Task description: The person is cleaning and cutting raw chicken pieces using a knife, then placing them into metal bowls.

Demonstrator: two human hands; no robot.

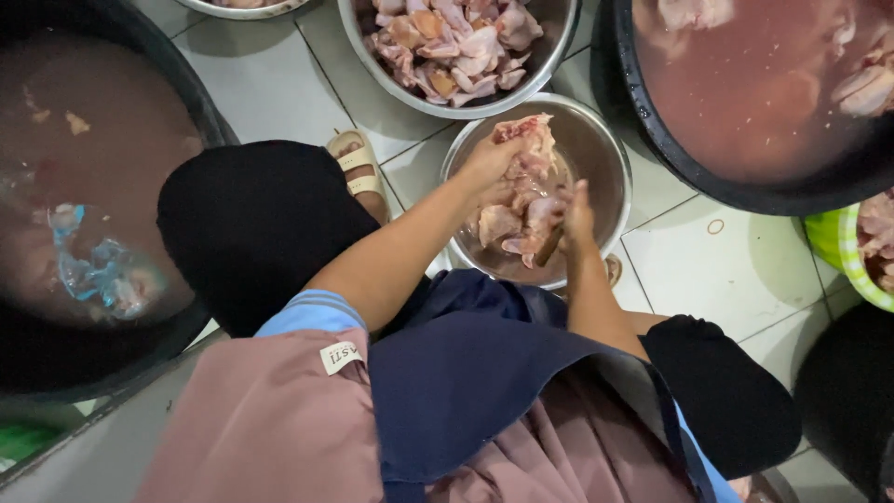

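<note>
A: Head view, looking straight down. Biggest first: black tub (200, 102) on the left, full of murky brown water with bits and a blue plastic scrap floating. Second black tub (652, 140) top right, reddish water, pale chicken pieces sunk in it.

B: Floor?

A: White tiled floor (726, 270), grey grout lines. Person crouches over it, black trousers, dark blue apron, pink garment, sandal (358, 160) on one foot.

B: Bowls?

A: Large steel bowl (549, 58) top centre, heaped with raw chicken pieces. Smaller steel bowl (605, 154) just below it, touching or nearly so, right in front of the knees. Green-rimmed basket (843, 251) at far right edge, more meat in it.

B: Hands now.

A: Left hand (491, 160) over the small bowl, fingers closed around a raw chicken piece (529, 135), lifting it upright above the pile. Right hand (577, 212) lower, at the bowl's near side, fingers wrapped around a brown handle, likely a knife (549, 247); blade hidden among the meat, cannot confirm.

B: Where does the held chicken sit?

A: Inside the small bowl's rim, above the other pieces, pinched in the left hand. Hands close together, not touching.

B: Smallest?

A: Small ring (715, 226) on the tile right of the bowl.
</note>
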